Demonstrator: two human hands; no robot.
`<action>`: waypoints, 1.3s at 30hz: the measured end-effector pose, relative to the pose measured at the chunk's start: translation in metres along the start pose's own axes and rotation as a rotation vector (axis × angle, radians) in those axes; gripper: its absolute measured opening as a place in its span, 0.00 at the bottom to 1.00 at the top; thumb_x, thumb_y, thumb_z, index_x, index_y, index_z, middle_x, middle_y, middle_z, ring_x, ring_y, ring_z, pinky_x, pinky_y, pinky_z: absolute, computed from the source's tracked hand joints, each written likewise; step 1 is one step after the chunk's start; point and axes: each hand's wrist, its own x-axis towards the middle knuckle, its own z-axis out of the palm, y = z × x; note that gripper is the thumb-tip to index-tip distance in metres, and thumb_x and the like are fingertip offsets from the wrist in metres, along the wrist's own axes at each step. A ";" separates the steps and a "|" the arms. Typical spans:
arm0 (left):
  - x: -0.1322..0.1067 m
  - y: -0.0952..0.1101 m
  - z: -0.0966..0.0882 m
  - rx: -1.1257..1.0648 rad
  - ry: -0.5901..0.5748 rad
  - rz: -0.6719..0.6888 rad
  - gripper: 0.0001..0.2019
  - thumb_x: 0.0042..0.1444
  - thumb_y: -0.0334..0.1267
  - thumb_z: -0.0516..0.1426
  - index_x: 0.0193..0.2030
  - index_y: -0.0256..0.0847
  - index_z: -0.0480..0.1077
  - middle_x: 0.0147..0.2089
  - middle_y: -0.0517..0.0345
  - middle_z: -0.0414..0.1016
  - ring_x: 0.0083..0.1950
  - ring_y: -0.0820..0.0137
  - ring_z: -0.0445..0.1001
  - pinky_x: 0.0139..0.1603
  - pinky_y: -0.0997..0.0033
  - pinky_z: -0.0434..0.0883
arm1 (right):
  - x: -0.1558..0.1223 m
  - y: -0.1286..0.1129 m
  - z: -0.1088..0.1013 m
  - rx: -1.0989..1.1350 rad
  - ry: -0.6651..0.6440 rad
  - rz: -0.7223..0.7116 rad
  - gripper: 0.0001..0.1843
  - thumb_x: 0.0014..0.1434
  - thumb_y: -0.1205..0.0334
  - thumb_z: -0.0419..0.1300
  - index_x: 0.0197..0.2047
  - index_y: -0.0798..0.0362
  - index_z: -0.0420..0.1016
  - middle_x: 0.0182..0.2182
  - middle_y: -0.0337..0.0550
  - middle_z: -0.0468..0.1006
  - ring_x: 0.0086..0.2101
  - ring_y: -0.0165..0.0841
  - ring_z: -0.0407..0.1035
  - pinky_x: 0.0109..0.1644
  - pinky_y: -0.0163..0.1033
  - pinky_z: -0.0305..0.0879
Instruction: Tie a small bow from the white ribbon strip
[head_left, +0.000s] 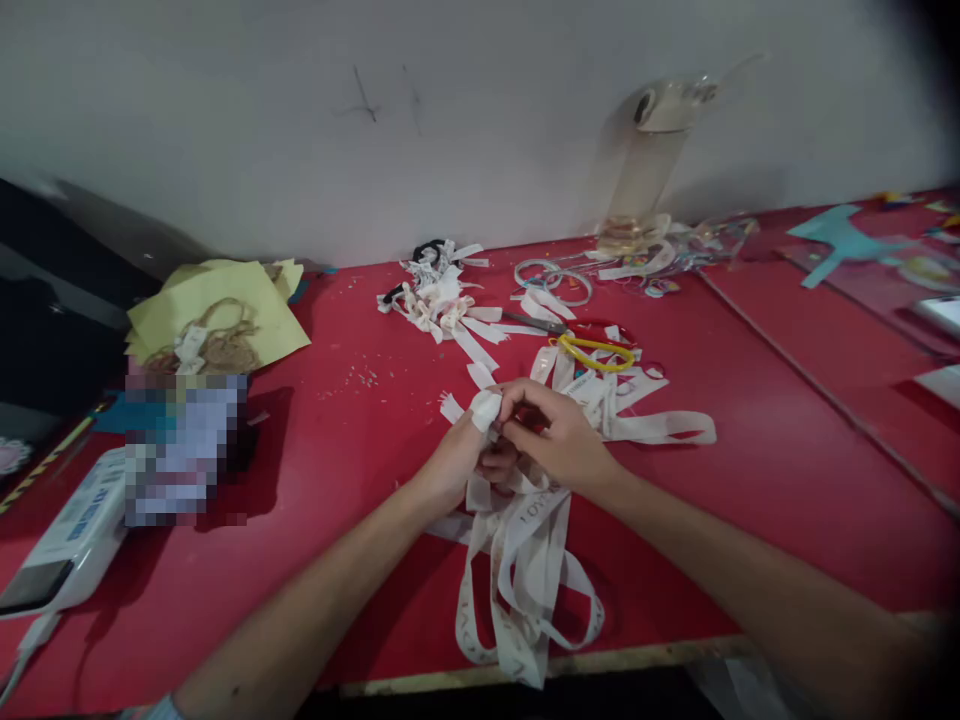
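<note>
My left hand (457,455) is closed around white printed ribbon, with a pale band of it across the thumb. Close against it, my right hand (566,435) has its thumb and forefinger pinched at the same ribbon; the exact grip is partly hidden. Loose loops of the white ribbon (529,560) hang below both hands toward the table's front edge, some with printed lettering. More white ribbon strips (660,428) lie to the right of my right hand. Just beyond the hands are scissors (568,345) with a yellow and a red handle.
A heap of tied ribbon pieces (439,300) lies near the wall. Clear rings (574,290) and a tall bottle (649,170) are behind the scissors. Yellow paper (281,325) with twine (232,345) on it is left, above a white device (94,520). Teal cut material (844,245) lies right.
</note>
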 end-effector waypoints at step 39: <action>-0.003 0.005 -0.003 0.339 -0.021 0.135 0.22 0.57 0.59 0.51 0.30 0.40 0.56 0.20 0.69 0.51 0.20 0.80 0.47 0.21 0.76 0.47 | -0.004 0.000 -0.002 -0.121 0.037 -0.339 0.12 0.54 0.79 0.56 0.32 0.51 0.68 0.33 0.41 0.73 0.45 0.36 0.70 0.44 0.39 0.66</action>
